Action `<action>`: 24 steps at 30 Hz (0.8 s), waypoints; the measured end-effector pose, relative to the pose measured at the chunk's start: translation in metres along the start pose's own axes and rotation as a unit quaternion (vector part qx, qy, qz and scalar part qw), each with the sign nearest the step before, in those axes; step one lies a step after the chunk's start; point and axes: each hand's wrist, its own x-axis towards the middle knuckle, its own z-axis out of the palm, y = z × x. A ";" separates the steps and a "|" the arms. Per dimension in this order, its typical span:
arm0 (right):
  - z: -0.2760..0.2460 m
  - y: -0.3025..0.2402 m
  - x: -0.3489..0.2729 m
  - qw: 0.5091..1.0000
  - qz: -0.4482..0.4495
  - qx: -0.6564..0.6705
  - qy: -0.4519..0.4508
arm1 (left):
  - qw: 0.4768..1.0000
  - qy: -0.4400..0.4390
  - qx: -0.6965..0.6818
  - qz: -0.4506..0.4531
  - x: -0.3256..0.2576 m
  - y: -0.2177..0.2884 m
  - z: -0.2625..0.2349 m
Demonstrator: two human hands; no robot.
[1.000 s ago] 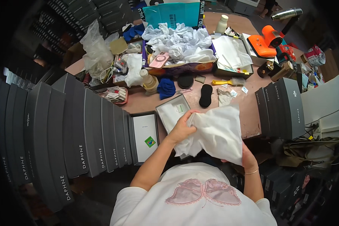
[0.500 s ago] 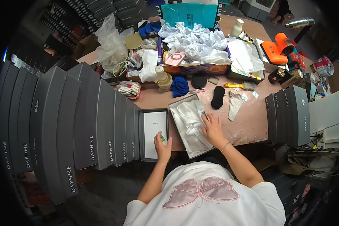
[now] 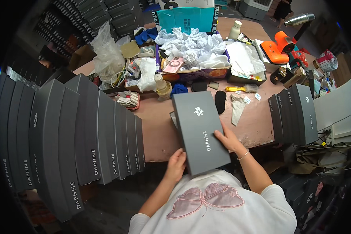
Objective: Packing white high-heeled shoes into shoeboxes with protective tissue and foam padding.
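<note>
A dark grey shoebox lid with a white flower mark lies over a shoebox at the table's front edge. A light strip of the shoebox shows past the lid's left side, so the two are not quite lined up. My left hand grips the lid's lower left edge with its fingers bent. At the right edge my right hand holds on, thumb on top and the other fingers partly hidden. Whatever lies inside the box is covered.
Grey shoeboxes stand in a row at left, several more at right. Behind are a carton of crumpled white paper, a bottle, a yellow-handled brush, a black eye-mask-shaped pad and an orange tape dispenser.
The lid, which lay upturned at left under my left hand, now covers the box with white tissue. A small green packet at my left hand is out of sight. The view has shifted slightly.
</note>
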 end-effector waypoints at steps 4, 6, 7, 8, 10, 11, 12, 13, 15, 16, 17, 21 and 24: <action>-0.008 0.018 0.017 0.987 0.118 -0.106 0.008 | 0.911 0.165 0.366 0.093 0.042 -0.032 0.003; 0.013 0.037 0.031 0.973 0.124 -0.196 -0.007 | 0.965 0.130 0.225 0.034 0.066 -0.052 -0.028; 0.028 0.036 0.037 0.955 0.116 -0.274 -0.003 | 0.965 0.092 0.244 0.022 0.072 -0.053 -0.043; 0.035 0.033 0.042 0.956 0.140 -0.259 0.000 | 0.969 0.105 0.219 -0.040 0.072 -0.045 -0.042; 0.037 0.059 0.051 0.970 0.186 -0.155 -0.029 | 0.969 0.116 0.179 -0.125 0.069 -0.033 -0.038; 0.036 0.069 0.049 0.977 0.164 -0.134 -0.032 | 0.969 0.120 0.159 -0.142 0.069 -0.034 -0.042; 0.038 0.080 0.040 0.983 0.143 -0.108 -0.033 | 0.971 0.100 0.131 -0.176 0.072 -0.033 -0.049; 0.033 0.076 0.043 0.989 0.113 -0.085 -0.039 | 0.971 0.084 0.101 -0.201 0.076 -0.026 -0.048; 0.003 0.057 0.027 0.993 0.077 0.041 -0.076 | 0.981 0.059 0.102 -0.157 0.064 -0.025 -0.015; -0.014 0.040 0.004 0.987 0.068 0.102 -0.099 | 0.985 0.020 0.106 -0.132 0.062 -0.030 0.005; -0.048 0.024 -0.010 0.996 0.029 0.054 -0.070 | 0.988 -0.020 0.111 -0.108 0.063 -0.033 0.027; -0.223 -0.072 -0.075 0.992 0.046 0.102 0.058 | 0.934 -0.309 0.177 -0.043 0.084 -0.038 0.127; -0.352 -0.134 -0.138 0.968 0.081 0.176 0.160 | 0.833 -0.474 0.283 0.038 0.080 -0.009 0.232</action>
